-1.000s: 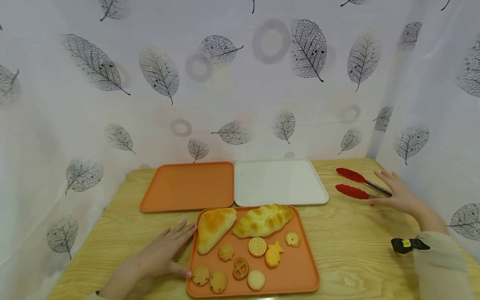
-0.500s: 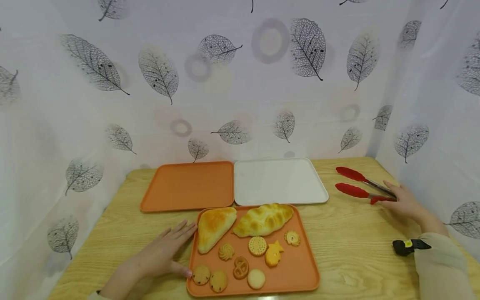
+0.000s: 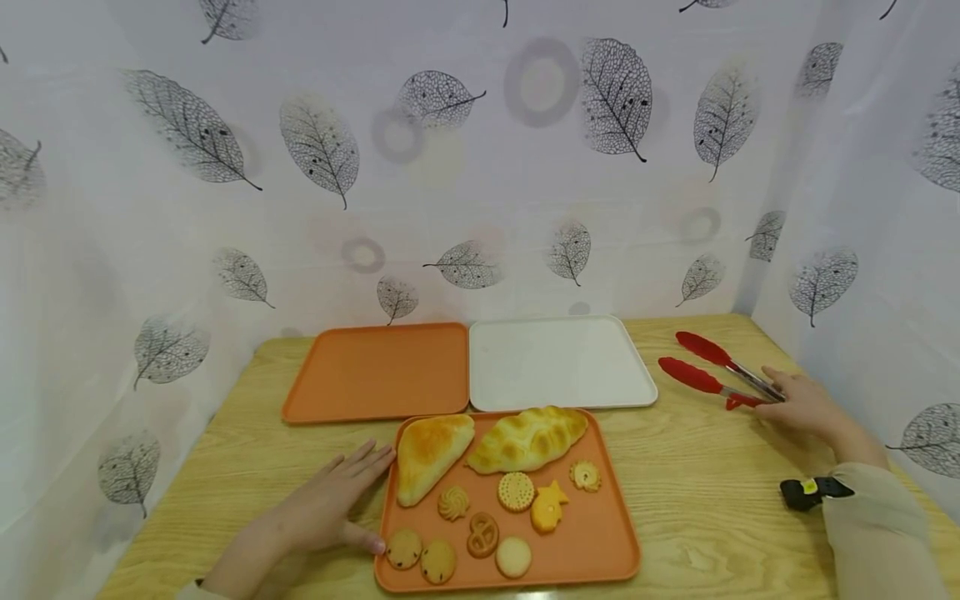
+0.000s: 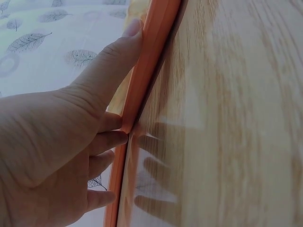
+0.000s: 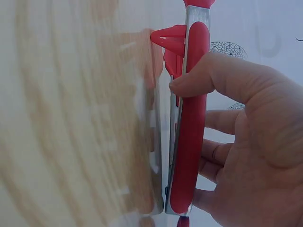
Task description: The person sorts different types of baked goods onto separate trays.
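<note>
On the counter, the near orange tray carries two breads and several cookies; the left hand touches its edge, fingers wide of the thumb. Off right, the right hand grips red tongs, partly hiding their handles.

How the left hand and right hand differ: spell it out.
The left hand touches the front tray, while the right hand grips the tongs. The left hand's fingers are extended; the right hand's thumb and fingers clasp a handle. The right hand is farther back on the table than the left hand. Both are bare.
</note>
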`<state>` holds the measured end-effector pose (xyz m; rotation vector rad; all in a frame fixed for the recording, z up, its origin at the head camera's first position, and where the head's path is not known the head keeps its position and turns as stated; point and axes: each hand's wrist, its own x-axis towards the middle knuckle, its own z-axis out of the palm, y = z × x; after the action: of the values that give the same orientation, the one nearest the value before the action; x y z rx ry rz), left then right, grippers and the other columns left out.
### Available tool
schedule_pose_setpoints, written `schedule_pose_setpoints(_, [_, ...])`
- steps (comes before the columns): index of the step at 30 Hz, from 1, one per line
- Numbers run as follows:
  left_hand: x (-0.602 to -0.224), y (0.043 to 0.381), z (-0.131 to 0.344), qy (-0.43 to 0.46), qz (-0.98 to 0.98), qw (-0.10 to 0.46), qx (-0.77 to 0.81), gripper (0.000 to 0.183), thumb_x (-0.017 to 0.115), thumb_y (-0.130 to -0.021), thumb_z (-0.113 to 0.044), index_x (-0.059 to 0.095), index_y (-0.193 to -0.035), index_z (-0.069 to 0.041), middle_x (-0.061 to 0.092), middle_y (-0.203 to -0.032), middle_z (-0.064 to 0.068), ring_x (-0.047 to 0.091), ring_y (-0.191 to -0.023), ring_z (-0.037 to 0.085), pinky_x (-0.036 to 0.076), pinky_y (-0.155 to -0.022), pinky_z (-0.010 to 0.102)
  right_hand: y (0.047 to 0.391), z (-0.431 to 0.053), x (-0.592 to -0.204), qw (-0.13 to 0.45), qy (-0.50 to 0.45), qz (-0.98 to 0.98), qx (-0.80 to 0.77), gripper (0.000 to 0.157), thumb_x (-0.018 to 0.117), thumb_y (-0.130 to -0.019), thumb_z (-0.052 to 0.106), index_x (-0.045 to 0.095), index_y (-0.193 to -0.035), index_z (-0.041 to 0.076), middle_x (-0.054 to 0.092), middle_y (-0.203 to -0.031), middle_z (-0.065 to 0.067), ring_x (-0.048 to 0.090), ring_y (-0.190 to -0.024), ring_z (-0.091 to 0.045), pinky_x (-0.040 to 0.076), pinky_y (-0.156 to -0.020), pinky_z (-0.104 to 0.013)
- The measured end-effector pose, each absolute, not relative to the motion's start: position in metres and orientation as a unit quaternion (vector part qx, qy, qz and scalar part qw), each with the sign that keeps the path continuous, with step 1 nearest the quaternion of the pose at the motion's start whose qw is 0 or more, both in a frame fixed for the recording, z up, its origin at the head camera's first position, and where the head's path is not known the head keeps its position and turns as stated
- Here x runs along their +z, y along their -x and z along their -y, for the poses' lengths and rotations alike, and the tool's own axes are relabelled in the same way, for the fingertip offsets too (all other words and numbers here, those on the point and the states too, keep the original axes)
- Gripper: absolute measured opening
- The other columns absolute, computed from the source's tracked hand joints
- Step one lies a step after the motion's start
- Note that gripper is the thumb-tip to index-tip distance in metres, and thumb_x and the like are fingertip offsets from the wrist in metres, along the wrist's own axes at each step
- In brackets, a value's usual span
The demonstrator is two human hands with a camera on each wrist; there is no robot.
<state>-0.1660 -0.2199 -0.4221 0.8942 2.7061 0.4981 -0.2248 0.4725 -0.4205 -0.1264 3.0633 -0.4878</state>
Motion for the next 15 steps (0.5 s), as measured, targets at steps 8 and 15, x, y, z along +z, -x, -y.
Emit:
schedule_pose_setpoints(8, [-0.421,0.166,0.22,-0.308,-0.928,0.124,0.17,0.116,0.062,-0.069,-0.076,0.027,-0.154,-0.005,0.027,-0.16,0.015,0.017,-0.149,0.04,0.02,-0.113,0.069,0.224,-0.467,-0.419,0.011,0.013,-0.984,-0.176,0.078,0.071,-0.081,0.029,0.037,-0.131,-0.02,0.038,-0.121,-0.049,0.032,-0.108,-0.058,0.027,-0.086,-0.064])
schedule_pose_setpoints(15, [-0.419,0.165,0.219,-0.307,-0.928,0.125,0.171,0.116,0.063,-0.069,-0.075,0.028,-0.154,-0.004,0.028,-0.16,0.016,0.018,-0.149,0.041,0.02,-0.113,0.069,0.225,-0.461,-0.416,-0.01,0.016,-0.982,-0.186,0.073,0.073,-0.074,0.022,0.041,-0.128,-0.016,0.044,-0.116,-0.043,0.036,-0.103,-0.052,0.028,-0.081,-0.056])
